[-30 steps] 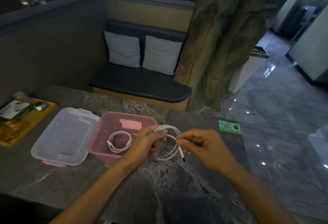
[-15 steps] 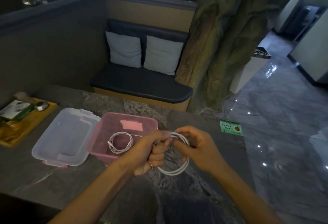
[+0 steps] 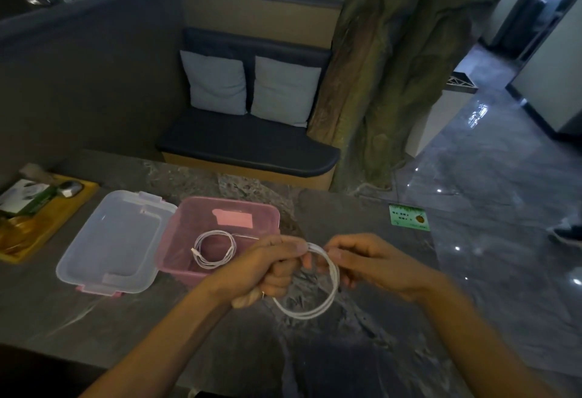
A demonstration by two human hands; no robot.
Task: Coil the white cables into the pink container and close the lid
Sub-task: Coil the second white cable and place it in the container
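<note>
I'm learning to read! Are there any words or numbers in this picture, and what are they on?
No text here is clear enough to quote.
Green card on the table's far right: a few dark lines of print, too small and blurred to read.
Pink label inside the pink box: looks blank.
White and green packet on the yellow tray: any print is too blurred to read.

The left hand point(image 3: 264, 271) hides part of the cable loop point(image 3: 318, 309), perhaps its plug.
</note>
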